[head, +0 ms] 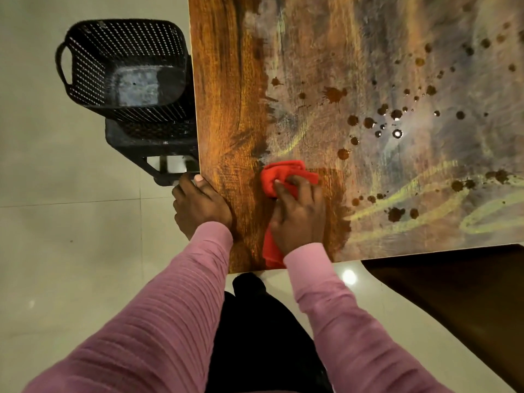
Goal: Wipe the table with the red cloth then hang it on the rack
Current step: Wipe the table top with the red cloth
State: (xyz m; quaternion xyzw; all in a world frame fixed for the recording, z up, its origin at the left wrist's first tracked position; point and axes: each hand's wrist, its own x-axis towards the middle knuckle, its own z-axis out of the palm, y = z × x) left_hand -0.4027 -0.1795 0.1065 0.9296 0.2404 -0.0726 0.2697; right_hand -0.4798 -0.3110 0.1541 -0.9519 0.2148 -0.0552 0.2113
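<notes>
The red cloth [279, 175] lies bunched on the wooden table [224, 89] near its front left corner. My right hand [299, 215] presses down on the cloth, fingers spread over it, and a strip of cloth shows under the wrist at the front edge. My left hand [200, 204] grips the table's left edge, thumb on top. The left strip of the table is bare wood. The rest carries a greyish, yellow-streaked smear with several dark brown drops [336, 93]. No rack is in view.
A black perforated basket [124, 66] stands on a black stand to the left of the table, close to its edge. A dark brown surface [453, 293] lies at the lower right. Pale floor tiles surround the table.
</notes>
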